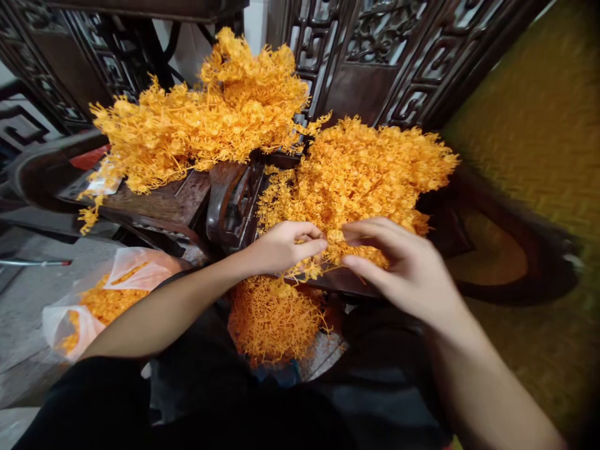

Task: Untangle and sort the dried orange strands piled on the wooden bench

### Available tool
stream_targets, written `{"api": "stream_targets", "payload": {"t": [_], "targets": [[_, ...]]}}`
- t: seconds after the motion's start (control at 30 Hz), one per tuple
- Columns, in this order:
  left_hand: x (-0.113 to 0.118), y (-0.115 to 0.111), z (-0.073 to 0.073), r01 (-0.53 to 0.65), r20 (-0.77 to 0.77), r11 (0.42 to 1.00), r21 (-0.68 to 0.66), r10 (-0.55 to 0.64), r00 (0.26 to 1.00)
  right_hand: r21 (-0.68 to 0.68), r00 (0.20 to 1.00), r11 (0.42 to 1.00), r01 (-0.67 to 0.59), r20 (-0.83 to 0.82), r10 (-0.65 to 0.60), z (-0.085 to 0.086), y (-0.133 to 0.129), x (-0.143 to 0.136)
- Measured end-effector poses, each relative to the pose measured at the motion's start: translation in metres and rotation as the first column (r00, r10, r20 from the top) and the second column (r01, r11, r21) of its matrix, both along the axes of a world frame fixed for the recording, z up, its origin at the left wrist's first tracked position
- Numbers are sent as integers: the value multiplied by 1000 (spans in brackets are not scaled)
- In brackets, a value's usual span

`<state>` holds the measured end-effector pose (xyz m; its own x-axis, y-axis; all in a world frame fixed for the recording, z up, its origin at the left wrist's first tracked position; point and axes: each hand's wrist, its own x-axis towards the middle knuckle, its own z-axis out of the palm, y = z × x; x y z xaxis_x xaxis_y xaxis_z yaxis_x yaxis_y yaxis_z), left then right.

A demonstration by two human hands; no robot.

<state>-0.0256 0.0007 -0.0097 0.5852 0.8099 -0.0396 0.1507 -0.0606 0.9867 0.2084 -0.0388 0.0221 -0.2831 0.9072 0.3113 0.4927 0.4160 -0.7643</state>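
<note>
A small cluster of orange, curly strands [335, 239] is seen between the two grips, just beyond the left fingertips and beside the right ones. By the left grip [293, 247] the thumb and fingers are drawn nearly together; whether a strand is pinched there cannot be told. The right grip [398, 262] is held with thumb and fingers parted, and orange is seen in the gap (whether any of it is touched cannot be told).

Directly behind the grips, a broad orange heap [365, 165] is borne by a dark wooden seat [344, 282]. To its left, a second orange heap [201, 125] is spread over another wooden seat [171, 205], the two seats being parted by a curved armrest [225, 200]. Below the grips, between the person's legs, a mass of orange strands [276, 319] is gathered; its holder is mostly hidden, with something blue [284, 373] seen at its base.

At lower left, a translucent pale plastic bag [147, 265] is filled with orange pieces [112, 300] and set on the grey floor [21, 312]. A pale card [105, 178] is partly covered by the left-hand heap (any print on it is too blurred to be read), and a red item [90, 157] is seen just behind. The background is filled by carved wooden backrests [360, 87].
</note>
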Motion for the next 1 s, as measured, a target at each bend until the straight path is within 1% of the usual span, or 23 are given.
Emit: {"api": "stream_targets", "payload": {"t": [0.07, 0.1, 0.17, 0.23, 0.3, 0.4, 0.43, 0.47, 0.5, 0.53, 0.57, 0.6, 0.63, 0.67, 0.7, 0.73, 0.77, 0.8, 0.83, 0.87, 0.93, 0.97, 1.0], "targets": [[2, -2, 2, -5, -9, 1000, 19, 5, 1000, 23, 1000, 1000, -18, -5, 18, -10, 3, -20], [2, -2, 3, -31, -32, 998, 45, 32, 999, 16, 1000, 1000, -21, -21, 22, -14, 5, -26], [0, -2, 7, -109, -76, 983, 146, 121, 990, -4, 998, 999, -32, -54, 32, -20, 8, -30], [-3, -2, 12, -152, -74, 949, 277, 178, 981, -14, 998, 999, -36, -53, 36, -21, 9, -30], [-3, -3, 16, -127, -55, 917, 379, 159, 986, -29, 999, 999, -35, -30, 34, -19, 8, -29], [2, -5, 17, -80, -56, 872, 483, 122, 991, -67, 998, 996, -67, 13, 68, -16, 7, -31], [3, -5, 16, -89, -52, 858, 506, 134, 990, -81, 996, 993, -82, 28, 84, -16, 7, -31], [3, -3, 16, -124, -32, 846, 518, 164, 986, -100, 994, 990, -96, 47, 101, -16, 6, -31], [1, 0, 17, -199, 18, 832, 518, 222, 975, -125, 991, 986, -110, 67, 119, -16, 6, -31], [-2, 5, 18, -316, 110, 801, 508, 304, 946, -155, 988, 981, -120, 81, 134, -16, 5, -29], [-6, 11, 19, -454, 227, 753, 477, 394, 891, -190, 987, 975, -117, 84, 134, -17, 6, -27], [-10, 18, 21, -599, 362, 683, 419, 479, 800, -229, 991, 969, -95, 74, 114, -19, 7, -25], [-13, 23, 23, -706, 483, 617, 346, 529, 698, -269, 996, 961, -57, 46, 72, -21, 9, -22], [-15, 28, 24, -750, 539, 601, 277, 549, 639, -309, 1000, 951, -5, -6, 4, -24, 11, -19], [-16, 32, 23, -738, 536, 635, 227, 551, 639, -356, 994, 933, 49, -77, -82, -27, 14, -16], [-15, 34, 21, -693, 506, 693, 196, 534, 677, -409, 973, 908, 90, -160, -168, -30, 18, -13], [-13, 35, 18, -632, 454, 755, 171, 509, 731, -462, 937, 880, 110, -247, -247, -32, 22, -11], [-10, 35, 13, -573, 398, 806, 150, 481, 781, -507, 891, 855, 110, -331, -311, -34, 27, -9], [-8, 36, 9, -532, 346, 837, 132, 464, 816, -538, 838, 836, 104, -405, -365, -35, 31, -7], [-6, 36, 4, -518, 299, 847, 118, 467, 832, -557, 784, 825, 94, -469, -406, -36, 34, -5], [-7, 37, -2, -526, 211, 843, 110, 498, 841, -564, 681, 822, 77, -573, -456, -36, 39, -1], [-8, 36, -4, -514, 153, 850, 117, 496, 855, -559, 631, 826, 72, -616, -471, -36, 41, 0], [-9, 34, -4, -469, 79, 874, 129, 462, 883, -551, 586, 832, 68, -652, -480, -37, 41, 1]]}}
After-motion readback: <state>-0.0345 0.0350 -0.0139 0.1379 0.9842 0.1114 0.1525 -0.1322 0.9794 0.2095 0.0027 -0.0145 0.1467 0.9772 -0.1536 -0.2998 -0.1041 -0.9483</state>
